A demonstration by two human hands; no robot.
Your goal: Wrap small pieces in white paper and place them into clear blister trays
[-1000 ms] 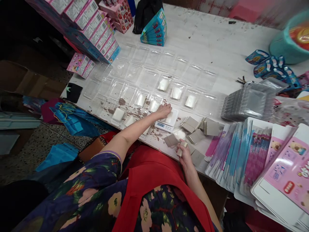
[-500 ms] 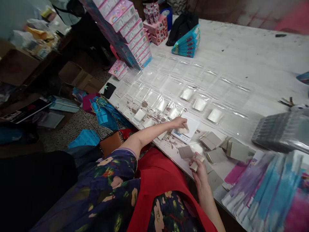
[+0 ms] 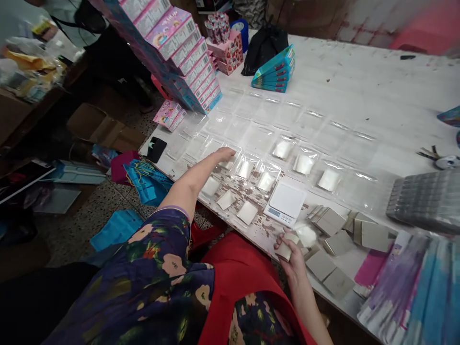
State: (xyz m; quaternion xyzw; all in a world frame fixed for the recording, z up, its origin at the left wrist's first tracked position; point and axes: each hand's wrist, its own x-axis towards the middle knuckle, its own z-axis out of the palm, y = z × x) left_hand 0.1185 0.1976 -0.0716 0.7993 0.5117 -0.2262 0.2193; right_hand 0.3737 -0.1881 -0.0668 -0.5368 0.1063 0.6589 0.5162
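My left hand (image 3: pixel 225 154) reaches to a clear plastic tray in the near row, its fingers closed on a small white packet (image 3: pixel 227 165) mostly hidden beneath them. Other white packets (image 3: pixel 266 181) lie in clear trays (image 3: pixel 259 138) beside and beyond it. My right hand (image 3: pixel 292 251), low at the table's front edge, grips a small cream cardboard piece (image 3: pixel 288 245). Between the hands sits a white digital scale (image 3: pixel 286 200) with a bare platform. Several pale folded pieces (image 3: pixel 247 212) lie along the near edge, left of the scale.
Grey cardboard pieces (image 3: pixel 328 220) are piled right of the scale. Stacked clear trays (image 3: pixel 424 201) and purple and blue packaging (image 3: pixel 398 282) stand farther right. A tall stack of pink boxes (image 3: pixel 196 62), a black bag (image 3: pixel 266 50) and blue cartons (image 3: pixel 275 72) occupy the back left.
My left hand has moved left from the scale to a clear tray, carrying the white packet off the platform. My right hand still holds its cardboard piece near the front edge.
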